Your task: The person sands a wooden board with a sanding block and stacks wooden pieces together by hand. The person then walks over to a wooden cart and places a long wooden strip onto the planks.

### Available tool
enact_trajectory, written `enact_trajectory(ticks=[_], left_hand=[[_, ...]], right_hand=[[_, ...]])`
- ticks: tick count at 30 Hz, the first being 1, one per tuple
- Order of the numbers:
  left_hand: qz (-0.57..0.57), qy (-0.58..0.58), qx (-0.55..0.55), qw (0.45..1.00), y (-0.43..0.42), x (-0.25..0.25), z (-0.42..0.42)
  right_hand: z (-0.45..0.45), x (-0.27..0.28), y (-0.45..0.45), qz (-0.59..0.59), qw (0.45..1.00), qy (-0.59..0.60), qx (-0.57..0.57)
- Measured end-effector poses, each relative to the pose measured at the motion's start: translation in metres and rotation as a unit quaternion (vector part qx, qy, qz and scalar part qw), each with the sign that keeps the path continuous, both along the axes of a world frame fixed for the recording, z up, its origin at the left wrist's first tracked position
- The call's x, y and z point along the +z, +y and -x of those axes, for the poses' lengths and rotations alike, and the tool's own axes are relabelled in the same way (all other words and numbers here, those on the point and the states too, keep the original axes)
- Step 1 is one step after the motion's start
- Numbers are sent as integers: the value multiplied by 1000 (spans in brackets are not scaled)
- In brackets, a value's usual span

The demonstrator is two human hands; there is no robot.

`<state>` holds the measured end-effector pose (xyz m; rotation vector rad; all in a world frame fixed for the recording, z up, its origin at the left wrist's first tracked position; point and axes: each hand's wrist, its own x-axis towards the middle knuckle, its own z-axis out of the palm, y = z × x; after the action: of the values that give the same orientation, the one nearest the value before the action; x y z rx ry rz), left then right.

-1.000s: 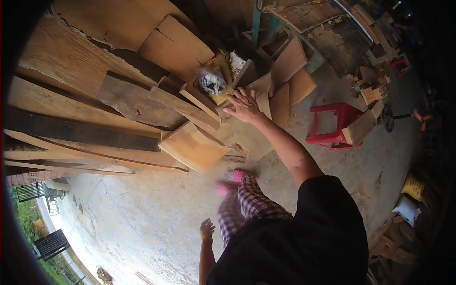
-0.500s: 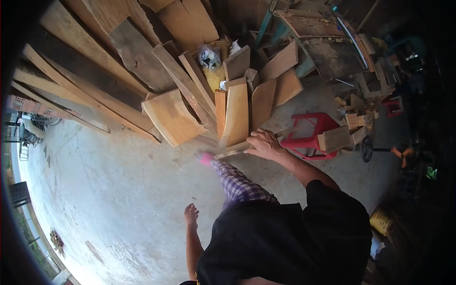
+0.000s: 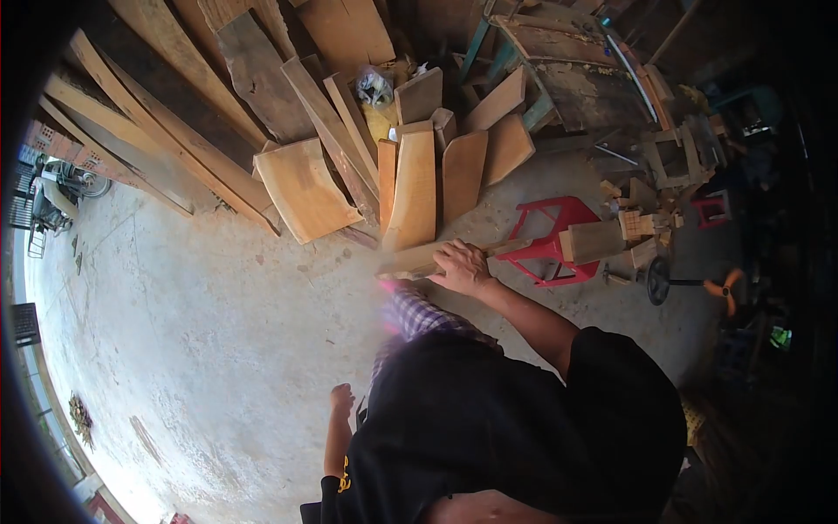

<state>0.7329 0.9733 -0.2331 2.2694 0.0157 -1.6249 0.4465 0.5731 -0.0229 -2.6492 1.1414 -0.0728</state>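
Note:
My right hand (image 3: 461, 266) is wrapped over the edge of a wooden board (image 3: 408, 261) and holds it above the floor. The board's left end reaches over my pink-shod foot, and its other end runs toward the red plastic stool (image 3: 572, 234). Down at my left side, my left hand (image 3: 342, 399) hangs with its fingers curled in, and no object shows in it. Just beyond the held board, a pale upright plank (image 3: 412, 188) and a wide light board (image 3: 307, 190) lean among other cut pieces.
Long planks (image 3: 166, 131) lean at the upper left. A worn wooden workbench (image 3: 585, 92) stands at the back right. Small wood blocks (image 3: 642, 223) are heaped beyond the stool, near a fan with orange blades (image 3: 724, 290). A motorbike (image 3: 54, 196) is at the far left.
My right hand has shifted a little left, and more of the board's broad face shows. My left hand has dropped lower and its fingers look more closed. My view and legs have moved.

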Motion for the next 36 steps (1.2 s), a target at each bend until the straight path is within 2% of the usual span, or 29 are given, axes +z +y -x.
enact_trajectory(ticks=[1,6,9,11,14,16,19,22,24,25,26,27,30,31,32,33,34,35,36], left_hand=[[1,-8,90,996,-12,5,-8],[121,12,35,992,-108,2,-12],[210,-22,-24,977,-176,48,10],[332,-111,-81,933,-214,52,27],[418,-259,-118,862,-282,145,67],[451,-386,-222,773,-318,187,84],[453,-388,-291,748,-368,227,112],[428,-345,-355,756,-410,230,135],[382,-361,-364,769,-434,231,147],[338,-357,-355,796,-441,228,146],[292,-352,-345,819,-447,224,145],[306,-405,-331,795,-450,216,144],[250,-419,-352,799,-467,226,143],[226,-444,-396,772,-468,219,142],[220,-445,-401,770,-474,222,147],[262,-453,-415,744,-480,228,153],[302,-460,-429,716,-488,233,159],[299,-408,-422,753,-496,235,167],[251,-312,-369,839,-503,234,176]], right_hand=[[-5,4,2,0,1000,-4,-3],[-4,2,-4,14,1000,-21,-3],[-9,9,-9,22,999,-22,3],[-10,11,-13,5,1000,-18,-3],[-10,11,-22,-8,1000,-22,-1],[-11,7,-29,-23,999,-33,17],[-10,-15,-44,-26,996,-78,42],[-2,-43,-70,-26,990,-119,73],[5,-72,-96,-137,984,-48,103],[20,-35,-111,-163,979,-61,105],[32,-25,-126,-169,978,-69,103],[43,-20,-142,-210,968,-67,116],[74,10,-198,-288,940,-111,147],[84,24,-219,-392,901,-135,124],[92,28,-238,-490,851,-156,102],[98,7,-255,-508,833,-209,74],[101,14,-276,-515,835,-186,44],[102,-8,-294,-483,859,-168,26],[100,-37,-308,-450,880,-149,9]])
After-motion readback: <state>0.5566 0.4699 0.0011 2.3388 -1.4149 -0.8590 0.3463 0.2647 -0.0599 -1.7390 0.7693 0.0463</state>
